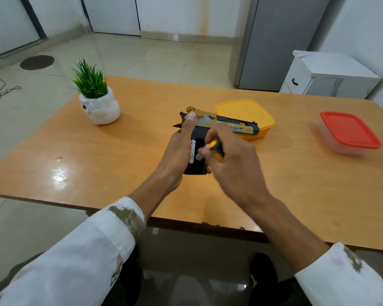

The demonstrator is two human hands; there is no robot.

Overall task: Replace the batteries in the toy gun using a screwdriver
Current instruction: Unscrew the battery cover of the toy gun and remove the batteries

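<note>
A gold and black toy gun is held above the orange table, barrel pointing right. My left hand grips its black handle, thumb up along the rear of the slide. The handle's side is open and a white battery shows inside. My right hand grips a yellow and black screwdriver and also pinches something small and silvery at its fingertips next to the battery bay; blur hides what it is.
A yellow lidded box sits just behind the gun. A clear box with a red lid stands at the right. A white pot with a green plant stands at the back left. A white cabinet is beyond the table.
</note>
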